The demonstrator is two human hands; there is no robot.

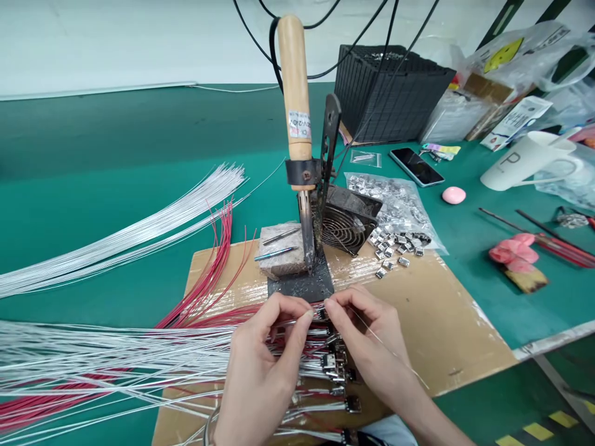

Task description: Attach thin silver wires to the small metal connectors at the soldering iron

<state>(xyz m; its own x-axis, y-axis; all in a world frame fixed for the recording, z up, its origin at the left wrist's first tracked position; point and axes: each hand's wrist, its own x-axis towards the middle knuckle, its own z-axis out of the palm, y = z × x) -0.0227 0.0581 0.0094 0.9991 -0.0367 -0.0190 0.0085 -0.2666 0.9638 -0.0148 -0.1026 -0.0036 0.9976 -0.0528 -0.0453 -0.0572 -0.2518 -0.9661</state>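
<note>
Green workbench [93, 210]: left hand [260, 365] pinched shut, hold hidden; right hand [367, 347] pinching thin white wire [409, 368]; soldering iron [295, 80] just beyond, where a swung end could catch its tip.

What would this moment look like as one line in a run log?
left hand: fingertips at wired metal connectors | right hand: pinching thin white wire | nearby: soldering iron upright in stand
</note>
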